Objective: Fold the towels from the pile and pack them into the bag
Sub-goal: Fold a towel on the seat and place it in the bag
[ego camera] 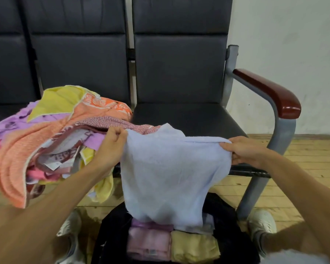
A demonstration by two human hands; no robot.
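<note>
On the far left, a loose pile of towels (pixel 51 134) in orange, yellow, purple and pink lies heaped on the left seat, spilling over its near edge. The left forearm rises from the near left corner on a diagonal towards the middle. The left hand (pixel 112 141) is just in front of the pile, and its grip pinches the top left corner of a light blue towel (pixel 170 174) between thumb and curled fingers. The towel hangs spread between both hands in front of the dark right seat (pixel 189 119). Its lower end droops onto the open black bag (pixel 229 242) on the floor below. Inside the bag, a folded pink towel (pixel 149 242) and a folded yellow towel (pixel 192 246) lie side by side, touching. The right forearm reaches in from the near right. The right hand (pixel 244 151) is level with the left, its grip curled round the bunched top right corner of the cloth. Further right stands the seat's red-brown armrest (pixel 269 92) above the wooden floor (pixel 303 159).
</note>
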